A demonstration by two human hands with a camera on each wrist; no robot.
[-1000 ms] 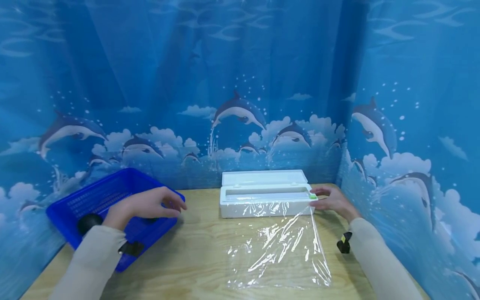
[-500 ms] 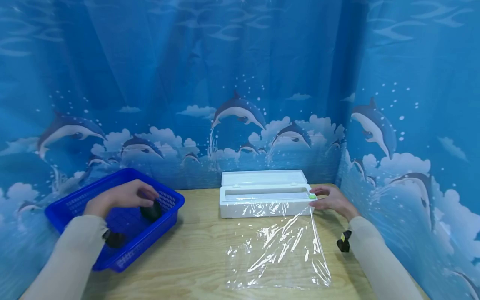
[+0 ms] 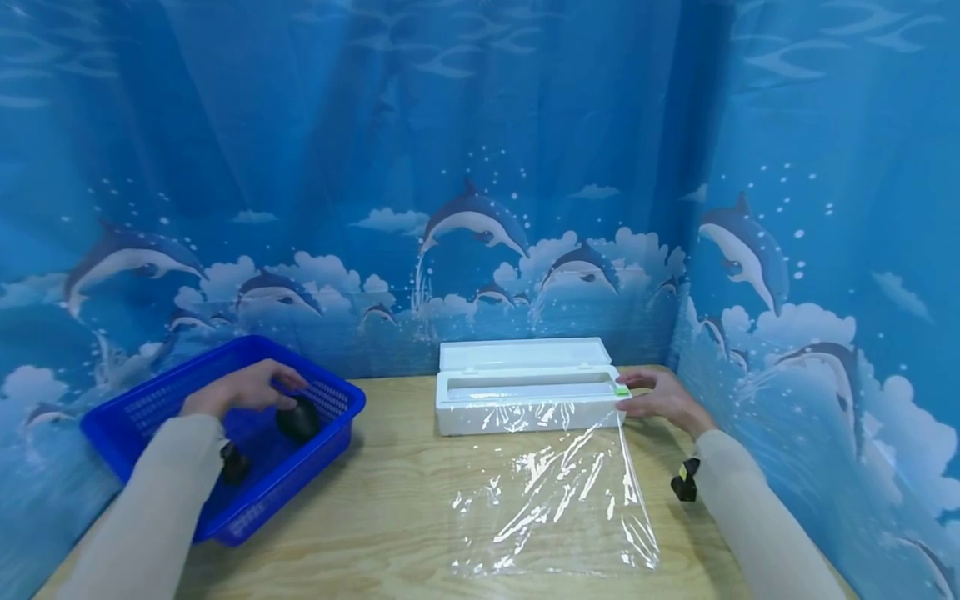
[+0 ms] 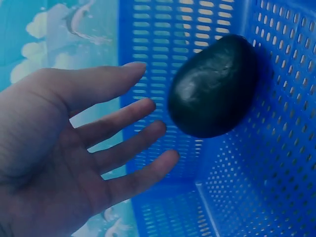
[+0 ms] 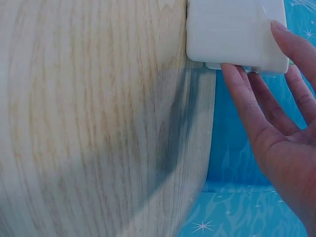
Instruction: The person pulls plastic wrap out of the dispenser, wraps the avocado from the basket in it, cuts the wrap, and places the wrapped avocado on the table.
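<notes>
Your left hand (image 3: 242, 390) has dropped into the blue basket (image 3: 330, 421), grip released beside the dark avocado (image 4: 213, 86), while your right hand (image 3: 660, 402) still steadies the white wrap box (image 3: 525, 398).

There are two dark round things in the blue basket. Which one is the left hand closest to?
The larger dark avocado-like fruit, near the blue basket's right wall: the left hand's open fingers hover right beside it. The other dark fruit lies nearer the basket's front, beside the sleeve.
</notes>
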